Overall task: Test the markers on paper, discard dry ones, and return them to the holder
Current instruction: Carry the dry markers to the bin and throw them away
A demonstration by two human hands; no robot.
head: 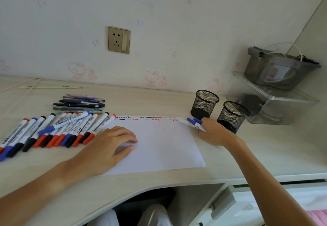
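Note:
A white sheet of paper (pixel 159 146) lies on the desk, with black, blue and red scribbles along its far edge. My left hand (pixel 109 146) rests flat on the paper's left part, fingers relaxed. My right hand (pixel 214 131) grips a blue-capped white marker (pixel 193 123) at the paper's far right corner, beside two black mesh holders (pixel 205 104) (pixel 231 116). Both holders look empty. A row of several whiteboard markers (pixel 53 131) with red, blue and black caps lies to the left of the paper.
Several thin pens (pixel 79 103) lie behind the marker row. A clear shelf with a grey plastic box (pixel 277 69) stands at the back right. A wall socket (pixel 118 39) sits above the desk. The desk edge curves inward near my lap.

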